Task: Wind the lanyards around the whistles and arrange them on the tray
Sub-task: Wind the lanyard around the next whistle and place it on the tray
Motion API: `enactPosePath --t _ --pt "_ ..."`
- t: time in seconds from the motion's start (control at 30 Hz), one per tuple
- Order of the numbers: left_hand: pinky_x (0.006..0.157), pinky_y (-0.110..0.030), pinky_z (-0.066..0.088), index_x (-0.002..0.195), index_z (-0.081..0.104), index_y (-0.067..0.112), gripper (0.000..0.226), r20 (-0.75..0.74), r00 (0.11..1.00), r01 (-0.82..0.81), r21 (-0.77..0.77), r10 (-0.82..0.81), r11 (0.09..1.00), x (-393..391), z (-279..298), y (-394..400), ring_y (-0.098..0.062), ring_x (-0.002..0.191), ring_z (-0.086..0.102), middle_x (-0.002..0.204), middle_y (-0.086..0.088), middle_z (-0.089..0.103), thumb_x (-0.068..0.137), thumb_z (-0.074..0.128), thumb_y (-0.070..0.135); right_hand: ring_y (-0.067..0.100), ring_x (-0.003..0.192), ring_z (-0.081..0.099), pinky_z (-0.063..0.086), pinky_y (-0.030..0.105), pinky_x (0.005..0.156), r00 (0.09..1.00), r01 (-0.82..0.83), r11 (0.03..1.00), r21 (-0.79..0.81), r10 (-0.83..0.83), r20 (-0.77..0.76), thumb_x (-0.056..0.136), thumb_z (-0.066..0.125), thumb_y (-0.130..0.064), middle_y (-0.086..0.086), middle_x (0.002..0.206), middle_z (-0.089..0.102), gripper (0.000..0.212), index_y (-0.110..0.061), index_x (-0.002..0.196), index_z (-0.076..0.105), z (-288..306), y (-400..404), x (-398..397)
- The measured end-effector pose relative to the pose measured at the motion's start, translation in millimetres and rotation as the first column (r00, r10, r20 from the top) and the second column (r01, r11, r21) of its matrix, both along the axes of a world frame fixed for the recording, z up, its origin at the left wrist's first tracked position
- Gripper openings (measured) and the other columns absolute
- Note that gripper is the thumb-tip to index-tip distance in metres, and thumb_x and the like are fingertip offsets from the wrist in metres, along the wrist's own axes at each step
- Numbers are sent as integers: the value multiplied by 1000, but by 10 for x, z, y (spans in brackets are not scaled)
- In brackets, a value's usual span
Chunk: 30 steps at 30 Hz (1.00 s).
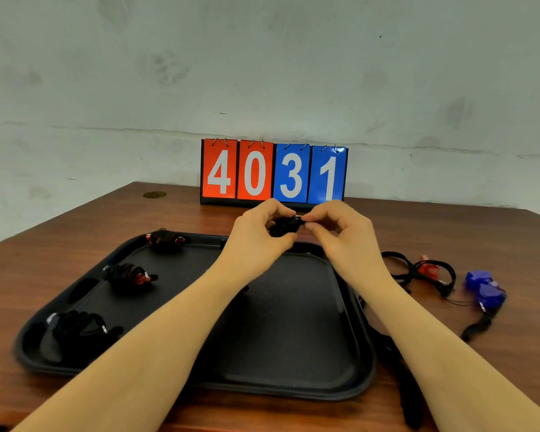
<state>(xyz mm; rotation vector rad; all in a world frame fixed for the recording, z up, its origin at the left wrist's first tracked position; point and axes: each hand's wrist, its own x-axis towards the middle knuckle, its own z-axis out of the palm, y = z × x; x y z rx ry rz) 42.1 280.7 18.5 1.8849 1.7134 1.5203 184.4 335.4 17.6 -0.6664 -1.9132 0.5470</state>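
Head camera looks forward-down, close over the tray (353, 385).

**Both my hands meet, pinching in front of me**

My bare forearms reach forward from the bottom corners and converge at the centre. My left hand (259, 232) is held up with the wrist slightly bent, fingers curled and thumb tucked underneath, gripping a small black cord-wrapped whistle (284, 227). My right hand (340, 232) sits just beside it, index finger and thumb pinching the whistle's end, the other fingers curled loosely behind.
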Motion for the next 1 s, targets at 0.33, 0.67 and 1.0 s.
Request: enactPosePath --t 0.33,0.67,1.0 --pt "71 -5 39 103 52 27 26 8 997 76 -28 -76 997 12 -10 15 8 94 52 99 20 56 84 65 15 6 86 59 49 17 77 989 52 994 92 -64 135 87 59 -8 -4 91 63 12 -13 97 62 3 37 10" --pt "78 -8 40 106 41 27 29 45 990 133 -69 -130 989 20 -34 33 1 106 48 107 15 51 88 58 11 12 86 62 55 33 79 985 12 990 143 -37 169 86 60 -8 -1 91 64 10 -10 95 62 24 59 30" --pt "78 -11 38 106 37 29 33 -39 993 102 -114 -107 988 -22 -62 37 -8 105 49 116 -1 48 87 58 11 6 72 55 47 12 70 987 -58 998 -17 60 149 82 67 -8 -7 79 61 11 -17 87 65 71 53 54"
